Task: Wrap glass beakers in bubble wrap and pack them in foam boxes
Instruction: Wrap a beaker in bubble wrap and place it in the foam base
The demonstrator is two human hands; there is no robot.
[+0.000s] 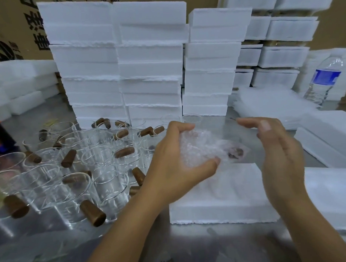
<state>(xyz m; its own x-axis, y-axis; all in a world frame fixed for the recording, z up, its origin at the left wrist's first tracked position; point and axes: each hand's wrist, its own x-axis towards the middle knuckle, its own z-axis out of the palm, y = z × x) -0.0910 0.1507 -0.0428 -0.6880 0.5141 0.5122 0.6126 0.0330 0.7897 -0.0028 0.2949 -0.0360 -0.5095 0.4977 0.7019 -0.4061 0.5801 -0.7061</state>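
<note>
My left hand (177, 164) grips a glass beaker wrapped in bubble wrap (204, 147), fingers over its top and thumb under it. A brown wooden handle (236, 153) shows through the wrap at the bundle's right end. The bundle hangs just above a white foam box (221, 203) at the table's front. My right hand (276, 150) hovers to the right of the bundle, fingers loosely curved, holding nothing. Several bare glass beakers with brown handles (75, 169) stand crowded on the left of the table.
Tall stacks of white foam boxes (126, 64) fill the back. A pile of bubble wrap sheets (273, 103) and a water bottle (325, 80) sit at the right rear. More foam pieces (329, 139) lie at the right. Cardboard cartons (13, 28) stand behind.
</note>
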